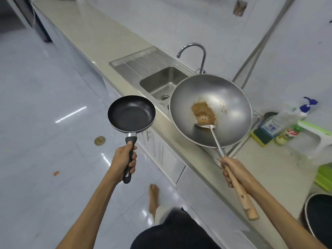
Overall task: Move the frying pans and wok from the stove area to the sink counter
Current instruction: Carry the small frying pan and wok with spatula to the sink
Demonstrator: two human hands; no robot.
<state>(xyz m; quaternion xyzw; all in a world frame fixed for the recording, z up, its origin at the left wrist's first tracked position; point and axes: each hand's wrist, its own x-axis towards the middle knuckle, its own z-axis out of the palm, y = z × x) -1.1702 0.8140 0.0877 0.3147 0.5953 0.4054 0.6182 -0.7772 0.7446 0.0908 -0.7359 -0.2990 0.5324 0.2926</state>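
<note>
My left hand [125,159] is wrapped tight around the black handle of a small round black frying pan [131,113]. I hold it out flat over the shiny floor, just beside the table edge, so it stays level.

My right hand [233,170] is closed around the long wooden handle of a big round silver wok [210,110]. It grips a thin metal spatula [209,127] against that handle too, I think so the spatula cannot slide out. The wok hangs over the pale stone table [100,38], right next to the steel sink [161,81]. Brown stuck food sits in the wok's middle.

I cannot tell if the wok touches the table. Another dark pan [319,216] at the right edge is cut off. The soap bottles [291,115] there look blurry.
</note>
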